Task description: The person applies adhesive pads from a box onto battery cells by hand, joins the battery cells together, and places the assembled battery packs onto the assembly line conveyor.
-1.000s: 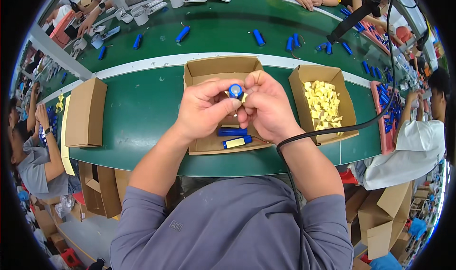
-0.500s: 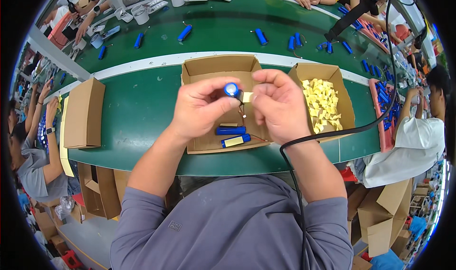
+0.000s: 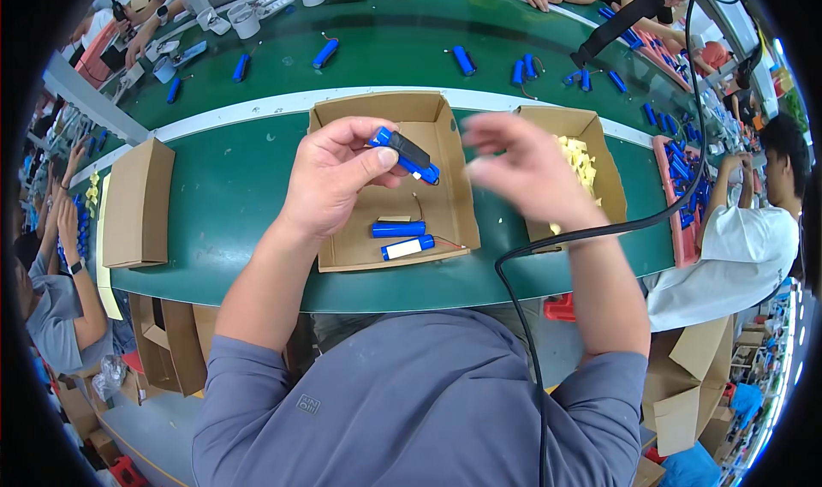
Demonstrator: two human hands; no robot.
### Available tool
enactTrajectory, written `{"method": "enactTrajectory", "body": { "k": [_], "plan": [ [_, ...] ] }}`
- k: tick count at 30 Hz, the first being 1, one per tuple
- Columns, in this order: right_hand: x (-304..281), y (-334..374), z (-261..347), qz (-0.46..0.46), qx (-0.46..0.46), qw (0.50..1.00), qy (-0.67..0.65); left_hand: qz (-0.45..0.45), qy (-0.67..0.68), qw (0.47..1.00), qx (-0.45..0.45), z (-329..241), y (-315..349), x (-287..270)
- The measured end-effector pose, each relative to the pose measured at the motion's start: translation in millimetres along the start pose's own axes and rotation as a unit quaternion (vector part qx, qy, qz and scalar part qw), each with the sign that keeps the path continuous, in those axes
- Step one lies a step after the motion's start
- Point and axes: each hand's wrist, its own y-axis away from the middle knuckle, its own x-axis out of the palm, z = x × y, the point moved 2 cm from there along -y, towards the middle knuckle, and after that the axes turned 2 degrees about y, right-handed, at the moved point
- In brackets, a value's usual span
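Observation:
My left hand point(image 3: 330, 174) holds a blue cylindrical battery cell point(image 3: 404, 154) with a black strip along its side, raised over an open cardboard box point(image 3: 342, 254). Two more blue cells point(image 3: 401, 238) lie in the bottom of that box. Blurred from motion, my right hand point(image 3: 522, 170) is apart from the cell, its fingers spread and holding nothing, just left of a second cardboard box point(image 3: 606, 163) filled with small yellow pieces point(image 3: 578, 157).
A shut cardboard box point(image 3: 137, 203) sits at the left on the green bench point(image 3: 231, 187). Several blue cells point(image 3: 462, 60) lie on the far green belt. A black cable point(image 3: 599, 230) crosses my right forearm. Other people work at left, right and across.
My right hand has let go and swung away to the right. My left hand has turned the cell from end-on to lying sideways, showing the black strip.

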Motion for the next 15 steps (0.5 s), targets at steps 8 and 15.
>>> {"method": "enactTrajectory", "body": {
  "k": [8,15],
  "plan": [
    [30,-88,9,-0.1,-0.026,0.982,0.157,-0.199,0.053,0.978,0.038,-7,-9,-12],
    [59,-62,23,0.303,-0.025,0.923,0.237,-0.229,0.067,0.969,0.067,-8,-15,-29]
  ]
}}
